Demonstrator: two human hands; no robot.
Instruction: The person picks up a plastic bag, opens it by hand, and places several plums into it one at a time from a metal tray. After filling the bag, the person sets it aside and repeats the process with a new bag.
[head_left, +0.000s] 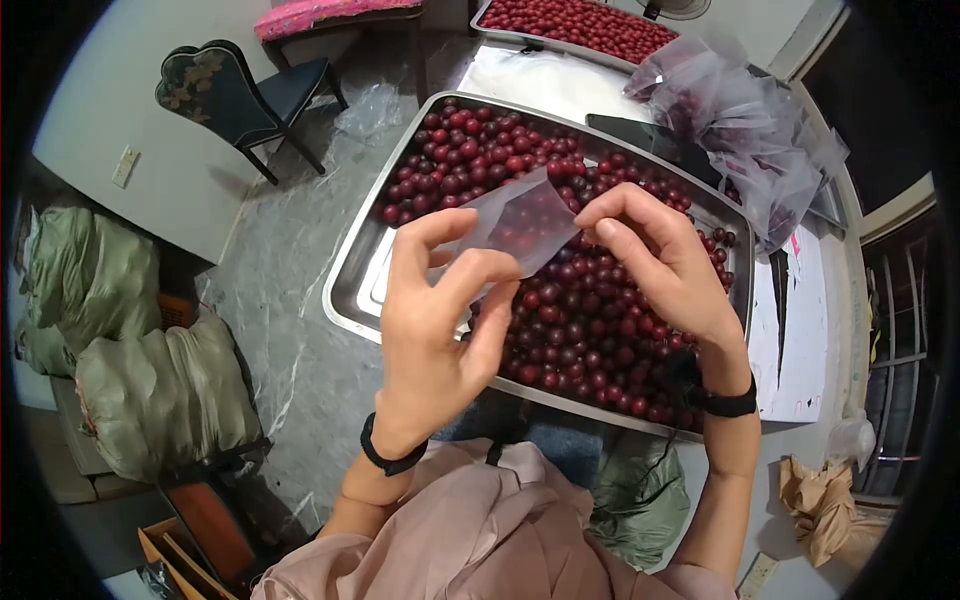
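A small clear plastic bag [527, 222] is stretched between my two hands above a large metal tray [345, 300] of dark red round fruit [590, 335]. My left hand [435, 310] has its fingers curled round the bag's left side. At the bag's right corner, my right hand [665, 265] pinches the plastic between thumb and forefinger. No fruit can be made out inside the bag; fruit shows through it. Both wrists wear black bands. The tray's left end shows some bare metal.
Behind lies a second tray of red fruit [580, 28], with large clear bags [745, 130] at the back right. A chair [240, 95] stands back left. Green sacks [165, 390] lie at the left, another sack [640, 500] below the tray, brown paper [825, 510] at lower right.
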